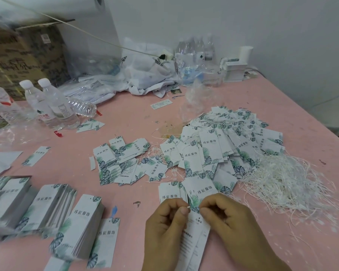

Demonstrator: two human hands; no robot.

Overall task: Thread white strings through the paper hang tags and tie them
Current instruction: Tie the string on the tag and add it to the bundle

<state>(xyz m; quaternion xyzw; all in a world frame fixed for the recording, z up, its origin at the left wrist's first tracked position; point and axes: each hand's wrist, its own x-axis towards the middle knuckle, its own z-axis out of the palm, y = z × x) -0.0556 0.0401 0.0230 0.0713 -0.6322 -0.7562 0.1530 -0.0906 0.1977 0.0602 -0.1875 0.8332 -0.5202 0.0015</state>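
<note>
Pink table (125, 118) carries the whole job, its surface flecked with marks. Near the bottom edge the two hands meet over a few tags (196, 237) that hang between them, printed side down toward the viewer. The left hand (165, 229) has its fingers curled, thumb and forefinger pinching the stiff white tip of a string (186, 207) at the top of the tags; the right hand (230, 225) is curled too, its fingertips pressed against the tags' upper corner just beside that tip — whether it also nips the string I cannot tell. Just behind the hands lie two more leaf-printed tags, and beyond them a broad pile (227, 141) of tags with strings showing among them spreads toward the right. A loose heap of strings (286, 178) sits to the right of that pile, touching it. Left of centre is a smaller scatter (117, 161) of tags, and along the lower left stand neat stacks (82, 227) of them. Water bottles (49, 102) stand at the far left, one lying on its side behind them; crumpled bags (145, 73) and a carton (25, 55) line the wall.
</note>
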